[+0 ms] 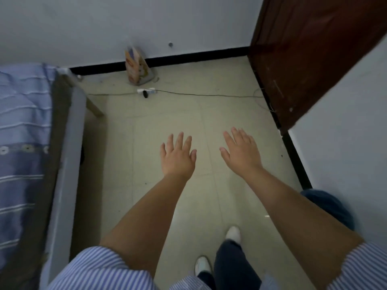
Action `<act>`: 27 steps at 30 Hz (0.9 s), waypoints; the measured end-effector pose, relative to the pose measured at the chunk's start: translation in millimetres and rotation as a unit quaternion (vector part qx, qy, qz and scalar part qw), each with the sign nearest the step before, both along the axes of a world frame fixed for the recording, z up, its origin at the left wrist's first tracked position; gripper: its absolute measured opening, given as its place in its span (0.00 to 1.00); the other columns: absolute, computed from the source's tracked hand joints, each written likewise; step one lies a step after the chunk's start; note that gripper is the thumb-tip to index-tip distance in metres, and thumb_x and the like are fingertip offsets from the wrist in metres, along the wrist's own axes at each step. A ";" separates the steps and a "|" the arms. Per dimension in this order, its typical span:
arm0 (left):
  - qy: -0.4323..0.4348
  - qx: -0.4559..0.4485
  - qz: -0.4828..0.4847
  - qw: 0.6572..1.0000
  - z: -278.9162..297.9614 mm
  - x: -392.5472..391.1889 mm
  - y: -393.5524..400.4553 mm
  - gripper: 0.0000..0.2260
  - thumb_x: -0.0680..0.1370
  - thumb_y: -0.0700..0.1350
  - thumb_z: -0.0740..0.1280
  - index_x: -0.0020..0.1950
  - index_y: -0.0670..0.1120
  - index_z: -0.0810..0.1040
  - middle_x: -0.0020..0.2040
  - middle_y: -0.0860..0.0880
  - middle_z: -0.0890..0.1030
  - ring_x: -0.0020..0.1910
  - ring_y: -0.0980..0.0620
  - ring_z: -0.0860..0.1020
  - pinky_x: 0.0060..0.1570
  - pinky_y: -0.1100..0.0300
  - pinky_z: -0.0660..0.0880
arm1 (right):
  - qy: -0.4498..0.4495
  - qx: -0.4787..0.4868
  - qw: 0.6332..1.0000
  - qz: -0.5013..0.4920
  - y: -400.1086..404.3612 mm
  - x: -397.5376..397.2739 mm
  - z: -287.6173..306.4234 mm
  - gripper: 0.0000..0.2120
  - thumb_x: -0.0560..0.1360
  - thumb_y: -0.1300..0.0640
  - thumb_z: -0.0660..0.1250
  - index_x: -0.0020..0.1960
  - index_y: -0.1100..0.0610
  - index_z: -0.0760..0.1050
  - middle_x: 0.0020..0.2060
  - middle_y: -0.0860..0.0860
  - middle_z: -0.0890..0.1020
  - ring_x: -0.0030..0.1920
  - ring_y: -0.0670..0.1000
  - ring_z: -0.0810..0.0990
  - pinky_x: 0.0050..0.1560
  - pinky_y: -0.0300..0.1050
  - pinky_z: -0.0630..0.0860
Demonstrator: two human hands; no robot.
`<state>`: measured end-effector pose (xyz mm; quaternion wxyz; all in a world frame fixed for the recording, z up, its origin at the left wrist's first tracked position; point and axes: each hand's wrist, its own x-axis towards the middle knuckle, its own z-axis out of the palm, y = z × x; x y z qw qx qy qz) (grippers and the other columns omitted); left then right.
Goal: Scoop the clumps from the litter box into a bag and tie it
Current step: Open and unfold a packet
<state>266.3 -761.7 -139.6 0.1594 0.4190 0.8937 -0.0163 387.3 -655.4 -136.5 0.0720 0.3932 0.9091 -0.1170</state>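
No litter box, scoop or clumps can be made out in the head view. The only bag seen is a printed bag point(137, 66) standing on the floor point(167, 114) against the wall point(104, 24) at the black skirting; its print is blurred and cannot be read, and its contents are hidden. It stands well apart from both hands.

The bed point(27, 132), with blue striped bedding, is cut off at the left edge, and the space beneath its frame is in shadow. The brown door point(303, 55) is cut off at the top and right. A dark blue object point(330, 206) by the right wall is partly hidden behind the right forearm and cannot be identified. A white power strip point(147, 91) with a black plug is seen just in front of the bag, a thin cable point(209, 95) running from it toward the door.

The left hand point(178, 158) and right hand point(240, 151) are held out above the floor, backs up. On each the grip is apart: fingers straight and spread, nothing held or touched. White shoes point(233, 234) and dark trousers are seen at the lower edge.
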 end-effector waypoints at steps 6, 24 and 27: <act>-0.005 0.003 0.074 0.997 3.8 -103.8 57.2 0.23 0.83 0.53 0.46 0.77 0.52 0.49 0.78 0.52 0.48 0.77 0.47 0.43 0.74 0.50 0.44 | -0.001 0.007 0.998 0.066 73.8 -112.5 5.1 0.26 0.80 0.48 0.50 0.75 0.54 0.52 0.76 0.53 0.53 0.76 0.54 0.50 0.74 0.50 0.48; -0.029 -0.004 0.248 0.968 -7.7 -494.9 202.0 0.23 0.83 0.52 0.49 0.77 0.51 0.50 0.78 0.52 0.48 0.77 0.48 0.45 0.74 0.50 0.45 | -0.032 0.015 0.974 0.224 272.8 -530.1 -23.8 0.24 0.66 0.49 0.52 0.46 0.59 0.82 0.44 0.56 0.85 0.45 0.56 0.85 0.39 0.49 0.81; -0.044 -0.011 0.241 0.970 -23.4 -581.5 222.2 0.23 0.82 0.52 0.50 0.77 0.51 0.51 0.78 0.52 0.50 0.77 0.48 0.47 0.74 0.50 0.48 | -0.028 0.016 0.974 0.224 293.3 -613.1 -32.2 0.22 0.65 0.51 0.53 0.45 0.61 0.82 0.41 0.57 0.84 0.42 0.57 0.84 0.36 0.47 0.81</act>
